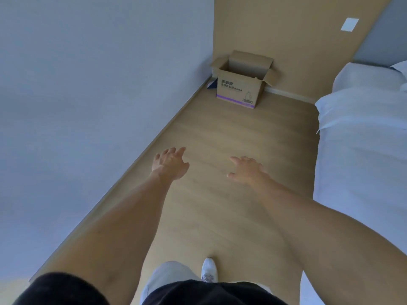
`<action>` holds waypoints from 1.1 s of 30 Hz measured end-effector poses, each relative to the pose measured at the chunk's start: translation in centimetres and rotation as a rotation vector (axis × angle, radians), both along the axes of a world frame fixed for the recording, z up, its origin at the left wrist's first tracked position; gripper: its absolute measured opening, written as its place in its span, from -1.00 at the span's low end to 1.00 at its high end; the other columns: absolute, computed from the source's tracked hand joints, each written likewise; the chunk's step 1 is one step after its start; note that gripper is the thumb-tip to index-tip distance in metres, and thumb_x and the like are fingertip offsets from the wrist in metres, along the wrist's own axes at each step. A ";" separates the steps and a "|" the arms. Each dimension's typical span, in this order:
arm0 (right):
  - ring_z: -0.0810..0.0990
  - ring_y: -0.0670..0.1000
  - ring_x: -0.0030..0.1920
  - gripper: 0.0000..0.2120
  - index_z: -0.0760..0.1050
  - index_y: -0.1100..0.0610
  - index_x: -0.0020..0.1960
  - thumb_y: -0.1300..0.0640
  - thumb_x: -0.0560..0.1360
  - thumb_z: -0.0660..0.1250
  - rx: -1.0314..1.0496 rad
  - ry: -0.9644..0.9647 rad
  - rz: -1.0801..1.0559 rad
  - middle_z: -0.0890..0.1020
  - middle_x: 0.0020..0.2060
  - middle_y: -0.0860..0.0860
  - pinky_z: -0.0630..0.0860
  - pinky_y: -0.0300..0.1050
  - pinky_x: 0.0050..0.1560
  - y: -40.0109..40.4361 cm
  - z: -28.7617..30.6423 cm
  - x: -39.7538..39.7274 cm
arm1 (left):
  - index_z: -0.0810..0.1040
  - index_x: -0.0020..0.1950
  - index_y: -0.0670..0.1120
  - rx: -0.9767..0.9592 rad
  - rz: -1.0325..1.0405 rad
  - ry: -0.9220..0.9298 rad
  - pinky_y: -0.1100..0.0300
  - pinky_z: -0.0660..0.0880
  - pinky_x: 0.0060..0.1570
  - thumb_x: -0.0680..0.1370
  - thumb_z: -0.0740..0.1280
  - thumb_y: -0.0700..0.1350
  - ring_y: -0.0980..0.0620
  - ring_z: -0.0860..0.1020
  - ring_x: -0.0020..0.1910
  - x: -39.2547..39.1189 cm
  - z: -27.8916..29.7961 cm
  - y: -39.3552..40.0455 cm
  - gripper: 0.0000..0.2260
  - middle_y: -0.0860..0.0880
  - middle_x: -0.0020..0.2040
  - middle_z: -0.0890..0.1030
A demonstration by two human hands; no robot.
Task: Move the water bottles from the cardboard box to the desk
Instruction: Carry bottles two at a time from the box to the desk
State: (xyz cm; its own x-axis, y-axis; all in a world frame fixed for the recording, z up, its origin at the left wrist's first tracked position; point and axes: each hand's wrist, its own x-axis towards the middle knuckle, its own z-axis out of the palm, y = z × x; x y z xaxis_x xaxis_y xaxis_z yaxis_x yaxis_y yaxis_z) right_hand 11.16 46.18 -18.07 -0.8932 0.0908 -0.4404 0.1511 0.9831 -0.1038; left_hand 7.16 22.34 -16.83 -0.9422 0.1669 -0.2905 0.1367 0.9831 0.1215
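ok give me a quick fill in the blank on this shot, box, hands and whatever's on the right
1. The cardboard box stands on the floor in the corner with its flaps ____.
2. Both the left hand and the right hand hold ____.
3. Along the right side of the view lies a ____ covered in white bedding.
4. The stripe near the bottom of the box's front is ____.

Missing words: open; nothing; bed; purple
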 end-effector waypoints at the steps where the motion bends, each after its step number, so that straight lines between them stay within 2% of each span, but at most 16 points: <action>1: 0.33 0.18 0.44 -0.34 0.14 -0.10 0.57 -0.21 0.55 0.27 -0.002 -0.002 -0.008 0.33 0.47 0.09 0.34 0.10 0.35 0.4 0.1 -1.4 | 0.18 0.59 0.06 0.002 -0.005 0.000 -0.08 0.23 0.44 0.62 0.19 0.09 -0.10 0.30 0.50 -1.5 0.1 0.6 -0.47 -0.05 0.49 0.36; 13: 0.35 0.18 0.43 -0.34 0.13 -0.07 0.58 -0.20 0.57 0.26 0.001 -0.010 -0.099 0.35 0.45 0.11 0.36 0.08 0.36 5.7 -0.5 -19.9 | 0.19 0.59 0.07 0.015 -0.167 -0.032 -0.05 0.23 0.43 0.63 0.18 0.10 -0.12 0.29 0.50 -22.0 -2.4 9.5 -0.47 -0.06 0.52 0.33; 25: 0.34 0.19 0.45 -0.36 0.13 -0.05 0.58 -0.16 0.57 0.23 0.013 -0.048 -0.214 0.33 0.46 0.13 0.37 0.09 0.39 10.6 -0.1 -45.8 | 0.21 0.58 0.05 0.063 -0.280 -0.057 -0.06 0.27 0.41 0.63 0.19 0.10 -0.14 0.33 0.46 -51.2 -2.8 15.6 -0.48 -0.07 0.49 0.37; 33: 0.31 0.18 0.48 -0.37 0.12 -0.09 0.59 -0.14 0.58 0.24 0.002 -0.056 -0.283 0.29 0.51 0.11 0.35 0.11 0.41 16.1 -0.1 -59.5 | 0.27 0.53 0.01 0.062 -0.367 -0.061 -0.06 0.32 0.35 0.62 0.19 0.07 -0.15 0.39 0.39 -66.0 -3.1 21.3 -0.53 -0.09 0.42 0.42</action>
State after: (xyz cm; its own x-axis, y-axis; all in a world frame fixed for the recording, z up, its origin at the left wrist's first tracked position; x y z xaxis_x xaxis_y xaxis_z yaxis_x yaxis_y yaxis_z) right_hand -48.39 62.31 -18.21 -0.8067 0.3342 -0.4875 0.4250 0.9012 -0.0854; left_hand -58.83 43.66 -19.96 -0.7978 0.5094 -0.3225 0.4693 0.8605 0.1982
